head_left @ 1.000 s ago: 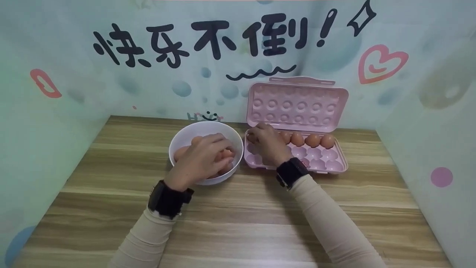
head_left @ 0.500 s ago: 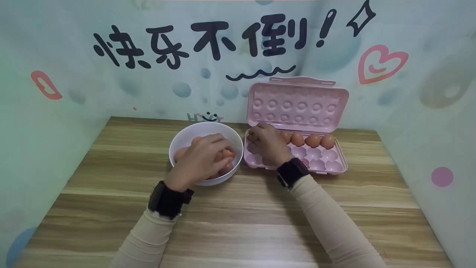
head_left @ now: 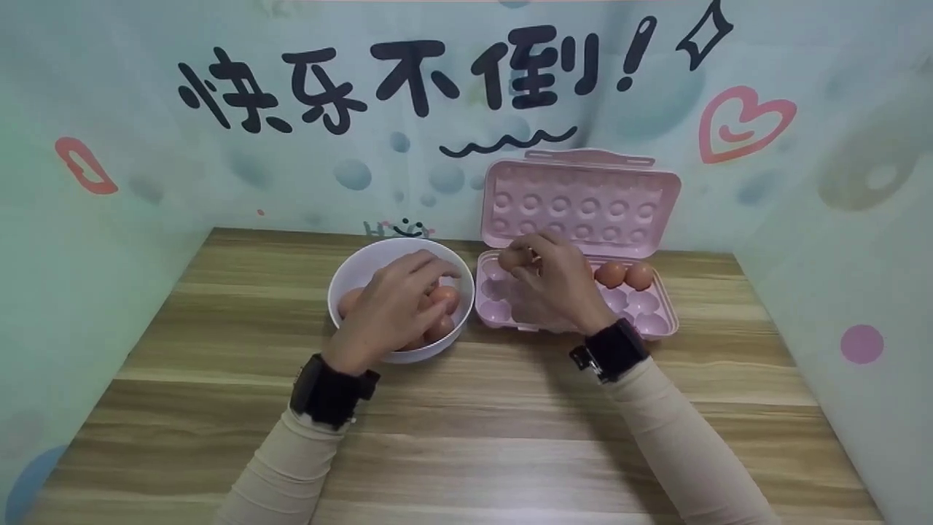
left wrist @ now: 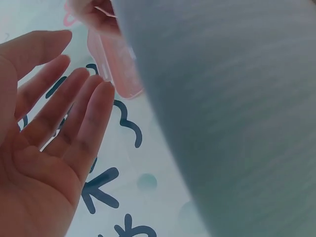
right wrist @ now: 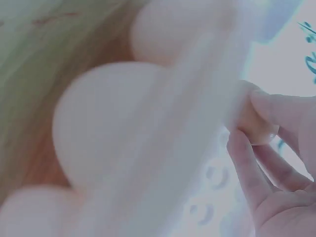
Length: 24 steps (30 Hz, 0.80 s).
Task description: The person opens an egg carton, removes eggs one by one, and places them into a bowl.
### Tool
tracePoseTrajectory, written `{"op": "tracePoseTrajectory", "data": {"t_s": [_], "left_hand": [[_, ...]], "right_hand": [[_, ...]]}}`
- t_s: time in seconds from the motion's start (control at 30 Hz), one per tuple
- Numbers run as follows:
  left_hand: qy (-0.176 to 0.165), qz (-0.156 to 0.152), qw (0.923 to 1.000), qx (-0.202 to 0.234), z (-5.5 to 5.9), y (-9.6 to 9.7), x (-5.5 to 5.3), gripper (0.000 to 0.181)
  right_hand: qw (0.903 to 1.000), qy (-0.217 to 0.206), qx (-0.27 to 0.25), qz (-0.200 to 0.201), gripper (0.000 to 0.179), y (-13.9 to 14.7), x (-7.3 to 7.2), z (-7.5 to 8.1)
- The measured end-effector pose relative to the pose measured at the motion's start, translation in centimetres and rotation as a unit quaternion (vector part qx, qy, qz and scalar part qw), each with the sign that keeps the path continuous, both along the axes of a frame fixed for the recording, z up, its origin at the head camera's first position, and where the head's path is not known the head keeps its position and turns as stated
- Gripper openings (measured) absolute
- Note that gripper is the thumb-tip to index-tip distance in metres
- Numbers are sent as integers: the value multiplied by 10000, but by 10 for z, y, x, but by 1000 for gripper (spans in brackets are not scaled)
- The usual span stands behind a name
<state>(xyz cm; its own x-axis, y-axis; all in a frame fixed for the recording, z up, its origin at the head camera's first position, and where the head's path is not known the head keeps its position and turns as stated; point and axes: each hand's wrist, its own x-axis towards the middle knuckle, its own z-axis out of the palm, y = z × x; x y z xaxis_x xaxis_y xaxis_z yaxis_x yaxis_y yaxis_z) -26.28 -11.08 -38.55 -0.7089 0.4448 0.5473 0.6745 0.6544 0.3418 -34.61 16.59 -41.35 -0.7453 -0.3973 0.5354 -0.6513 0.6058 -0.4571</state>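
Note:
My right hand (head_left: 561, 281) pinches a brown egg (head_left: 514, 259) between thumb and fingers over the back row of the pink egg carton (head_left: 498, 313). In the right wrist view the same egg (right wrist: 254, 121) shows in the fingertips. Two eggs (head_left: 625, 275) sit in the back row at the right end; my hand hides the middle cups. My left hand (head_left: 390, 302) hovers over the white bowl (head_left: 346, 271), which holds several brown eggs (head_left: 442, 299). In the left wrist view the left hand (left wrist: 54, 133) has loosely extended fingers and nothing in them.
The carton's lid (head_left: 579, 208) stands raised against the printed backdrop (head_left: 291, 168) behind the wooden table (head_left: 466, 437). The bowl stands close to the carton's left end. Bare cups show along the carton's front row.
My right hand has shifted right from the carton's left end, and the egg in its fingers now shows. The left hand stays over the bowl, its fingers slightly raised.

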Motion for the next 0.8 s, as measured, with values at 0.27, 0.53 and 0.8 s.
{"op": "tracePoseTrajectory", "data": {"t_s": [0.27, 0.53, 0.8], "left_hand": [[165, 403, 9989, 194, -1, 9, 0, 36], [38, -24, 9995, 312, -1, 25, 2, 42], [228, -141, 9994, 217, -6, 43, 5, 47]], "right_hand": [[9980, -139, -548, 275, 31, 14, 33, 20], [9839, -944, -1396, 603, 32, 16, 58, 31], [9740, -1398, -1650, 674, 35, 11, 72, 34]]}}
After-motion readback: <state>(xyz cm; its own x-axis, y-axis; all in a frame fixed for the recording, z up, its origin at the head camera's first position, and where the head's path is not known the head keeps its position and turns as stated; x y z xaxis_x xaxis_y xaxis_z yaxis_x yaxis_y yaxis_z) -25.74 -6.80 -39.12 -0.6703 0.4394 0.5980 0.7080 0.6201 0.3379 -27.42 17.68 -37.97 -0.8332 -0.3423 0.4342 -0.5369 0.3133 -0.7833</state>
